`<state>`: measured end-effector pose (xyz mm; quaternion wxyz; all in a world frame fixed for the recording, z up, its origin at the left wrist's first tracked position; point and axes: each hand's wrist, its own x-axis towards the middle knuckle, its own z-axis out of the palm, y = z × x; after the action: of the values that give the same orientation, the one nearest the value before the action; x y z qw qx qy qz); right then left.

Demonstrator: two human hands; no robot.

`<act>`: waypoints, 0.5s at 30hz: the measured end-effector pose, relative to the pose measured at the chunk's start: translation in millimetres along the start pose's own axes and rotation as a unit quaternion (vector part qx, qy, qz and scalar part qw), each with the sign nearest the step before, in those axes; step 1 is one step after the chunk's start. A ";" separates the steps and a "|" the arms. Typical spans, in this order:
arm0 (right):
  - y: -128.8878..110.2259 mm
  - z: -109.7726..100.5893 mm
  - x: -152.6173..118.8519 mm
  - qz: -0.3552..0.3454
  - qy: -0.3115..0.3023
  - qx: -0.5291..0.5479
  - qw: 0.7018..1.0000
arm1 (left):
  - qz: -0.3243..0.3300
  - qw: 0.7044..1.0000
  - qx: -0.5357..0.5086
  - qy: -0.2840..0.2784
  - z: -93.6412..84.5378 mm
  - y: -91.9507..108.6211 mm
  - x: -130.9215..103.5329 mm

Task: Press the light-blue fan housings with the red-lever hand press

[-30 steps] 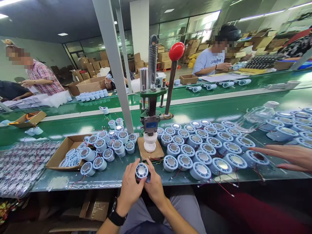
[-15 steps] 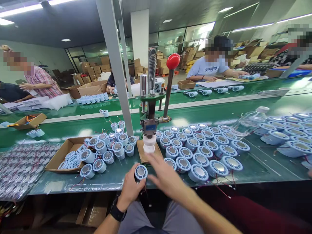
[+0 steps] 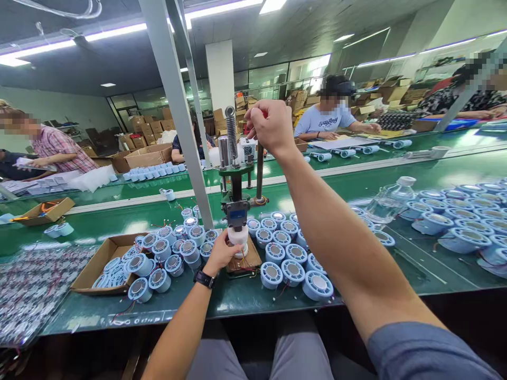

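Note:
My left hand (image 3: 225, 253) is closed at the hand press (image 3: 237, 206), with its thumb across the front just below the white press head (image 3: 237, 235). The light-blue round motor in its grasp is mostly hidden by the fingers; thin wires show at the base. My right hand (image 3: 272, 125) is raised and wrapped round the red knob at the top of the press lever (image 3: 260, 171). Beneath the press lies a brown cardboard pad (image 3: 253, 259). Rows of blue motors (image 3: 293, 272) with silver centres stand to the right.
An open cardboard box (image 3: 95, 258) with blue rings and more motors is left of the press. A clear plastic bottle (image 3: 390, 200) lies among motors at right. A grey post (image 3: 178, 116) rises behind the press. Co-workers sit across the green bench (image 3: 130, 224).
My left hand has carried the blue motor forward from near the bench edge to beneath the press head. My right hand has risen from beside it to the lever knob.

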<state>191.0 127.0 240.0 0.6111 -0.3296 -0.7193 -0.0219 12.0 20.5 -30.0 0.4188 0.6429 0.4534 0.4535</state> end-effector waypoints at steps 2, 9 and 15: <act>0.8 -0.4 2.8 0.023 -0.003 0.007 1.000 | -0.002 1.000 -0.016 -0.019 -1.3 -4.6 0.1; -72.0 -61.9 -60.9 0.000 0.013 -0.005 1.000 | 0.002 0.999 -0.041 -0.030 -0.5 -15.1 -9.1; -115.9 -71.7 -308.4 -0.012 0.124 -0.086 0.988 | 0.019 0.999 -0.030 0.019 10.9 -21.5 -19.1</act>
<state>206.0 -132.8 25.5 0.6648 -0.3668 -0.6373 -0.1318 14.7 5.8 -56.9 0.4202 0.6300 0.4354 0.4867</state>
